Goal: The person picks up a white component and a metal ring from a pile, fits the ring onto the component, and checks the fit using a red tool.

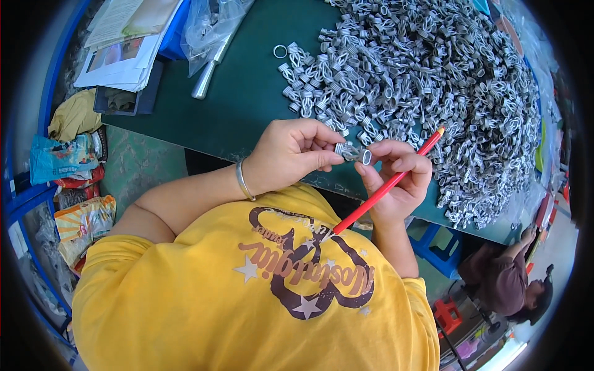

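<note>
Between my two hands, just over the near edge of the green table, is a small grey looped metal part (351,153) with a ribbed end and an oval ring end. My left hand (288,151) pinches the ribbed end between thumb and fingertips. At the oval end, my right hand (399,176) grips it with thumb and forefinger. A red pencil (380,193) also lies in my right hand, slanting across the fingers, with its sharpened tip up and right. Beyond my hands spreads a large heap of similar grey metal parts (427,80).
On the green table (247,80) lie a loose ring (280,51), a metal-handled tool (207,77) partly under clear plastic, and papers (124,59) above a dark bin (139,99). Bags (83,219) stand at left. A blue stool (436,250) and another person (501,278) are at right.
</note>
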`<state>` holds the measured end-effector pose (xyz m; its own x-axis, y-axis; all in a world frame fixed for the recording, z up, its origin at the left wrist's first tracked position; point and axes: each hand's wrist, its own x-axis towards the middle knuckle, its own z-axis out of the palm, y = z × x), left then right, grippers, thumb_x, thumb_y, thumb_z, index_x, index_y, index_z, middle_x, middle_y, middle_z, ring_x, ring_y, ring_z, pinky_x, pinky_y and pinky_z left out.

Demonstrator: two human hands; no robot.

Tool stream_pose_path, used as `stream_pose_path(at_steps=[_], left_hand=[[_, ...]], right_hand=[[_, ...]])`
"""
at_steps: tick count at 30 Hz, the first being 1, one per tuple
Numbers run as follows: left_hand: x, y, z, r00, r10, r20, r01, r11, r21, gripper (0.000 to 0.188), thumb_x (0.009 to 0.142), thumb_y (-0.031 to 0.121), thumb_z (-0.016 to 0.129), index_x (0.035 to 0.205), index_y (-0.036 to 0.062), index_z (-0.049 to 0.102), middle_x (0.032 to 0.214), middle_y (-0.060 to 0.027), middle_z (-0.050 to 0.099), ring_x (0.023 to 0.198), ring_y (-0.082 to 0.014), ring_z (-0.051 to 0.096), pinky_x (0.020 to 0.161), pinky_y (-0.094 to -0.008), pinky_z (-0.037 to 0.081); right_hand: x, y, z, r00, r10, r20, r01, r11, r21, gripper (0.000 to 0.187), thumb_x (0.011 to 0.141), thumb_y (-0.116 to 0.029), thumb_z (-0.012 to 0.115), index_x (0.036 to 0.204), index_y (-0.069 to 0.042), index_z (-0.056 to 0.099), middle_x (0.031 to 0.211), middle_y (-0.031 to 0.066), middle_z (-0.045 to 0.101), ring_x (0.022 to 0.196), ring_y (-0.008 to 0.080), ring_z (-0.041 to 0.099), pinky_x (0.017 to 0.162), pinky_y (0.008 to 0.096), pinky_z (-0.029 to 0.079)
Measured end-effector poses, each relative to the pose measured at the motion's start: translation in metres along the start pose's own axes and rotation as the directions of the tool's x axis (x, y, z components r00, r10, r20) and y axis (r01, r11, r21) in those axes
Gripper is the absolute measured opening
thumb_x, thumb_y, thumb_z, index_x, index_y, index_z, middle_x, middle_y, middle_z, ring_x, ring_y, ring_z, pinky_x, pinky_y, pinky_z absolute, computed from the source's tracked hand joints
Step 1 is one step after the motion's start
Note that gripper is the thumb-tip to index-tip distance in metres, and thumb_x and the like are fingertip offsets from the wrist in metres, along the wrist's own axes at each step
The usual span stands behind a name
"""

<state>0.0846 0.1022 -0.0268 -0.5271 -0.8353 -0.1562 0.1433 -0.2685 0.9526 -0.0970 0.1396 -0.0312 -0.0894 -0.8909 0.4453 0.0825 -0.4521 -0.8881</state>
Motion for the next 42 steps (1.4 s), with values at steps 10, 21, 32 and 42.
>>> stream_pose_path(at_steps=[10,21,32,42], left_hand=[[0.012,0.011,-0.008,0.89,-0.355,0.287,0.456,0.685,-0.568,0.034,0.097,0.028,0.036,0.112,0.0003,0.05,0.082,-0.0047,0.052,0.062,-0.0102,0.047,0.042,-0.0184,0.033],[0.016,0.009,-0.015,0.925,-0.287,0.248,0.379,0.702,-0.603,0.017,0.094,0.016,0.046,0.107,0.0049,0.049,0.083,-0.0039,0.049,0.065,-0.0094,0.045,0.049,-0.0193,0.037],[0.01,0.012,0.003,0.991,-0.082,0.11,0.069,0.991,0.115,0.034,0.076,0.002,0.071,0.107,0.0028,0.058,0.085,-0.0007,0.058,0.075,-0.0043,0.051,0.069,-0.0177,0.042],[0.005,0.018,0.001,1.0,0.019,-0.006,-0.018,0.984,0.179,0.023,0.077,0.002,0.07,0.1,0.0012,0.063,0.085,-0.0005,0.059,0.076,-0.0047,0.052,0.066,-0.018,0.042]], right_hand=[[0.017,-0.015,-0.029,0.991,-0.058,-0.12,0.022,0.958,-0.287,0.023,0.078,0.011,0.062,0.081,-0.003,0.043,0.086,0.0174,0.063,0.072,0.017,0.061,0.064,0.0254,0.051],[0.005,0.0,-0.044,0.955,0.068,0.289,0.2,0.573,-0.795,0.025,0.064,0.003,0.071,0.075,-0.004,0.05,0.08,0.0089,0.063,0.069,0.0305,0.055,0.063,0.039,0.044],[0.006,-0.02,-0.018,0.863,0.504,-0.04,-0.493,0.856,0.154,0.02,0.084,0.005,0.059,0.083,-0.004,0.041,0.085,0.0137,0.062,0.063,0.0119,0.059,0.055,0.0201,0.048],[-0.003,-0.007,-0.009,0.857,0.513,0.046,-0.496,0.8,0.338,0.019,0.084,0.006,0.058,0.084,-0.003,0.042,0.093,0.0173,0.06,0.071,0.0187,0.065,0.062,0.0263,0.056]])
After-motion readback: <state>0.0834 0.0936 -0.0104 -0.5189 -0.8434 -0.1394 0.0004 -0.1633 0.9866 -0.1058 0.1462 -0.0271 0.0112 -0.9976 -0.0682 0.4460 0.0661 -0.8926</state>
